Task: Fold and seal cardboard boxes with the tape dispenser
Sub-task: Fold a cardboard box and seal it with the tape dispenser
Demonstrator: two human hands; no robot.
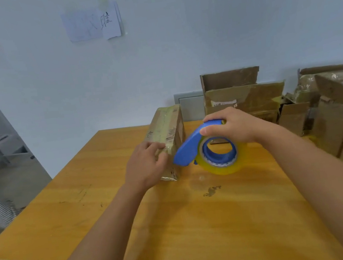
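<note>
Place: small packing room or office
Evidence: worn cardboard boxes (326,108) stacked beside wooden desk (178,217); paper notes (94,24) taped on wall

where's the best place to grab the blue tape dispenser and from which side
Grip the blue tape dispenser by its curved top cover, from above, as the right hand does: the tape roll hangs below and the nose points at the box.

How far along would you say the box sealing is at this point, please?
Done: the small box on the table is closed, with glossy tape already over its top. In hand: the left hand steadies its near end while the right hand holds the blue tape dispenser beside it. Left: the opened, flattened boxes piled at the right look unsealed.
</note>
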